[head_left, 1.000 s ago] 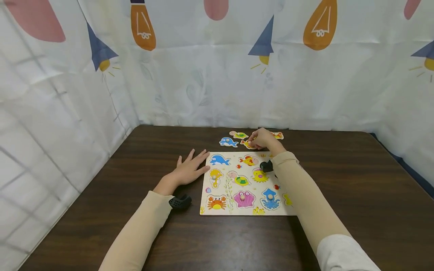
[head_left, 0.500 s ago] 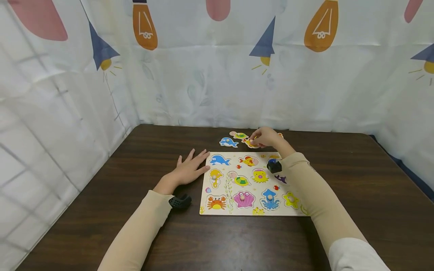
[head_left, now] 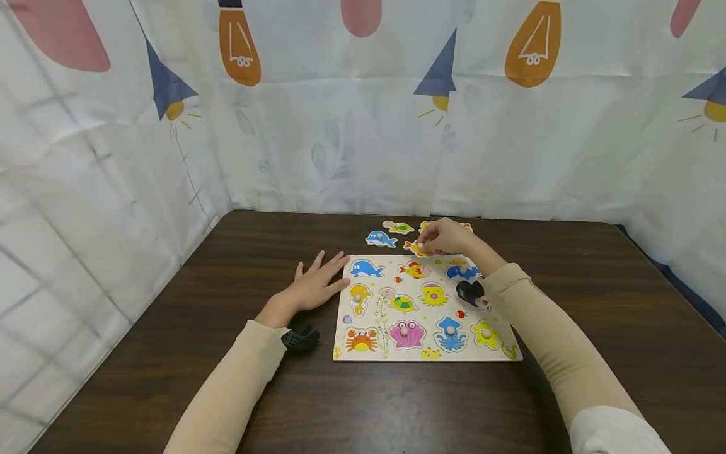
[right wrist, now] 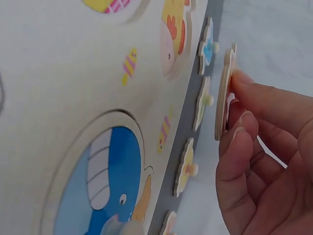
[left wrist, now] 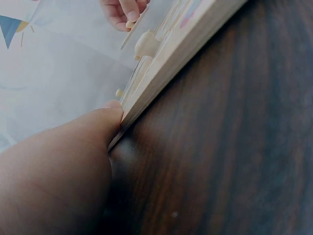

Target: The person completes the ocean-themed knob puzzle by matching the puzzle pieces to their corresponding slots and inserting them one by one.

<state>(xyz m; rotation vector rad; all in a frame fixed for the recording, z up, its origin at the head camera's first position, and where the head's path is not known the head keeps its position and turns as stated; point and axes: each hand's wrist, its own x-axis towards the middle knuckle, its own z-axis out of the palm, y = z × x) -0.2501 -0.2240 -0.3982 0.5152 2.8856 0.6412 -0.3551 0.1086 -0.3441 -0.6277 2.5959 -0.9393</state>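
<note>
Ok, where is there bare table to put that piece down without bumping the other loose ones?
Bare table lies right of the puzzle board, out to the far edge, and in front of the board. It is crowded behind the board's far edge: the blue whale piece, turtle piece and others sit by the right hand. The left hand blocks the board's left edge.

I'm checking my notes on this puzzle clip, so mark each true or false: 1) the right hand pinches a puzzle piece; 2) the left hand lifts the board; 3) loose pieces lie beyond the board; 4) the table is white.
1) True: the right hand pinches a flat puzzle piece.
2) False: the left hand lies flat on the table, touching the board at its edge.
3) True: for instance a blue whale piece.
4) False: the table is dark brown.
</note>
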